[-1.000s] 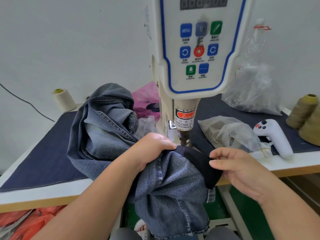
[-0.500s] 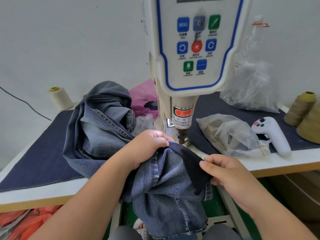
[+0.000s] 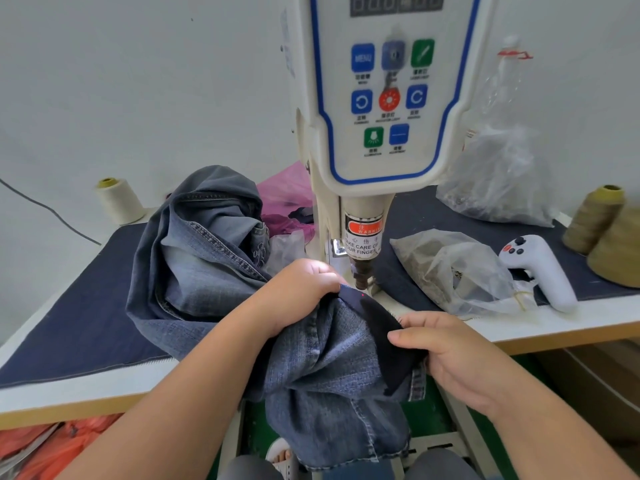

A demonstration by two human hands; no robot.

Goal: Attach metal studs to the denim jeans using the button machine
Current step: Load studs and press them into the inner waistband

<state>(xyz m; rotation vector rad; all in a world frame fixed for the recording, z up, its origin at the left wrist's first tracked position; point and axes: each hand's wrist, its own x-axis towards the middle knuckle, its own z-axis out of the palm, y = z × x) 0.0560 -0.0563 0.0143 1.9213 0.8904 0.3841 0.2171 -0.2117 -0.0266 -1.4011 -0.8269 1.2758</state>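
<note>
The cream button machine (image 3: 384, 98) rises at the centre, its punch head (image 3: 361, 275) just above the fabric. Blue denim jeans (image 3: 329, 362) drape from the table over its front edge, the rest heaped to the left. A dark fold of the jeans (image 3: 381, 317) lies under the punch, with a red laser dot on it. My left hand (image 3: 298, 292) grips the denim left of the punch. My right hand (image 3: 446, 348) pinches the dark fold on its right side. No stud is visible on the fabric.
Clear plastic bags (image 3: 450, 271) holding small metal parts lie right of the machine, beside a white handheld controller (image 3: 540, 271). Olive thread cones (image 3: 609, 233) stand at far right, a cream cone (image 3: 119, 202) at back left. A dark mat (image 3: 69, 306) covers the table.
Both hands have shifted the dark fold slightly under the punch; the camera view has moved a little, and my right hand sits a bit lower on the fold.
</note>
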